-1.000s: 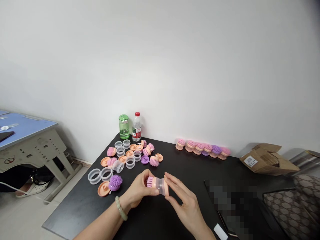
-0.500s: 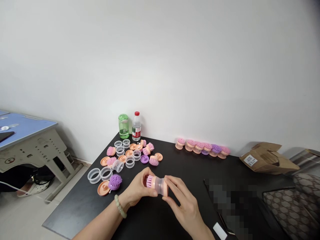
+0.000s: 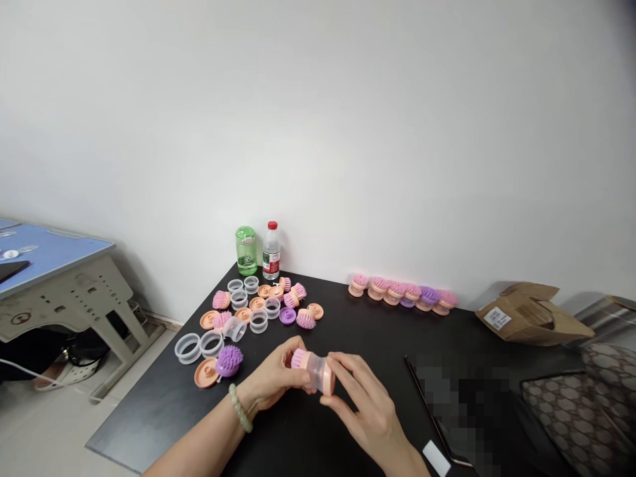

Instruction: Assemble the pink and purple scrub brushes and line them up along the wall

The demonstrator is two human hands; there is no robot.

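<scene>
A scrub brush with pink bristles, a clear middle ring and a peach base lies sideways between my hands, above the black table. My left hand, with a beaded bracelet at the wrist, is closed around its bristle end. The fingers of my right hand grip the peach base from the right. Left of my hands lie a purple brush head, a peach disc, clear rings and several pink brush heads.
A row of assembled brushes stands along the wall. Behind the loose parts are a green bottle and a red-capped water bottle. A brown paper bag lies at the right, and a small white block at the front.
The brush has tilted slightly, its base end now a little lower. Both hands keep hold of it, and the right fingers have shifted slightly on the base.
</scene>
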